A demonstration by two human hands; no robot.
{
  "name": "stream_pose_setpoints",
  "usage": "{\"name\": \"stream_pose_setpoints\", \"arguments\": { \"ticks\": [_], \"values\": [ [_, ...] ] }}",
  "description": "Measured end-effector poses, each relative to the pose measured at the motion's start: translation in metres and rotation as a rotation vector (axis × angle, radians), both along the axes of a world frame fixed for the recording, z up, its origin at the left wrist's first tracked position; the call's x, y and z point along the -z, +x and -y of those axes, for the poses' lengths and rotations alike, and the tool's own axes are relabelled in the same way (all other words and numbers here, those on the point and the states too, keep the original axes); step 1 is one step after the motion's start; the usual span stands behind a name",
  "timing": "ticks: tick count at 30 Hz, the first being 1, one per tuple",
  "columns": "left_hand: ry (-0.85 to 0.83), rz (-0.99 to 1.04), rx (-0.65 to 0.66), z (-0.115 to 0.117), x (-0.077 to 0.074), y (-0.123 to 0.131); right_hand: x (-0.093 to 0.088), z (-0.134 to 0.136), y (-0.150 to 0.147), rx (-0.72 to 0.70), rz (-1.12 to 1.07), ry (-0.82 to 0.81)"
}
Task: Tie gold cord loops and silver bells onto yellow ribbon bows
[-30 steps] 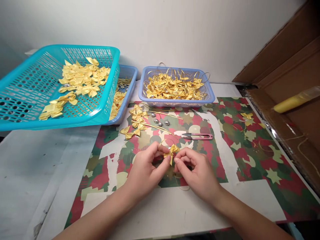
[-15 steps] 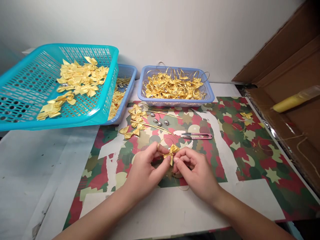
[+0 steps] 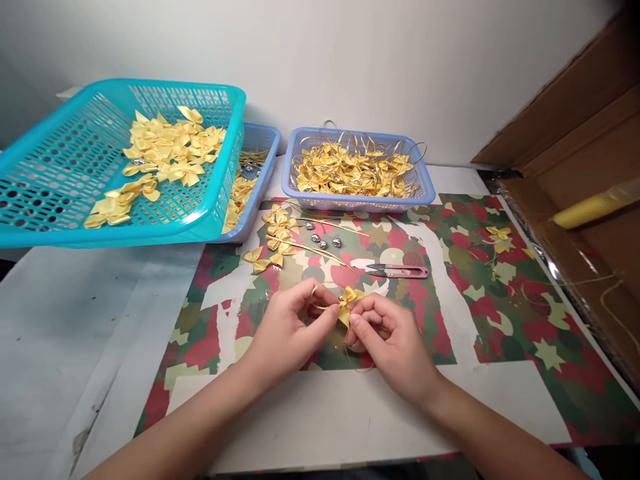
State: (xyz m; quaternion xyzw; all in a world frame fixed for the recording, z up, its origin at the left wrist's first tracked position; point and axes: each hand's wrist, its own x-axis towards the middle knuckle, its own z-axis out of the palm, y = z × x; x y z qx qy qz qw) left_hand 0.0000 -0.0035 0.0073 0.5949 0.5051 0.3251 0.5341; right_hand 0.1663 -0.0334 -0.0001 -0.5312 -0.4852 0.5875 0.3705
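Note:
Between my hands is a yellow ribbon bow (image 3: pixel 351 294) with a gold cord loop (image 3: pixel 316 301) and a small silver bell partly showing behind it. My left hand (image 3: pixel 295 323) pinches the bow's left side, where the cord meets it. My right hand (image 3: pixel 390 337) pinches at the bow's lower right tail, its fingers curled; what exactly lies between those fingertips is hidden. A thin thread hangs below the right fingers. Beyond the hands lie pink thread snips (image 3: pixel 400 271), several silver bells (image 3: pixel 337 243), gold cord pieces (image 3: pixel 320 252) and several loose yellow bows (image 3: pixel 280 230).
At the left, a turquoise basket (image 3: pixel 233 143) of bows rests tilted over a blue basket (image 3: pixel 270 150). Another blue basket (image 3: pixel 357 200) behind holds finished-looking bows with cord loops. On the right stand a cardboard box (image 3: pixel 575 153) and a yellow stick (image 3: pixel 590 208); a bow (image 3: pixel 499 232) lies nearby.
The bow has turned slightly in my fingers, and its cord loop now shows less, lying more behind the left fingers. The view has shifted a little, moving the baskets rightward in the picture.

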Motion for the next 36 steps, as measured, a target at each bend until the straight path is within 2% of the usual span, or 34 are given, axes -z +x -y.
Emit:
{"name": "stream_pose_setpoints", "arguments": {
  "ticks": [6, 12, 21, 29, 36],
  "values": [
    [-0.089, 0.170, -0.033, 0.001, 0.001, 0.000, 0.001, 0.001, 0.001, 0.006, 0.030, 0.037],
    [-0.027, 0.077, -0.028, 0.000, -0.005, 0.002, 0.000, 0.001, 0.001, -0.003, 0.017, 0.031],
    [-0.177, 0.128, -0.060, -0.001, -0.005, 0.003, 0.000, 0.000, 0.002, 0.016, -0.002, 0.022],
    [-0.122, 0.194, -0.110, 0.000, -0.002, 0.001, 0.000, 0.000, 0.002, 0.015, -0.038, -0.007],
    [-0.063, 0.051, -0.065, -0.002, -0.009, 0.002, -0.001, -0.001, 0.002, 0.008, -0.038, -0.041]
  ]
}}
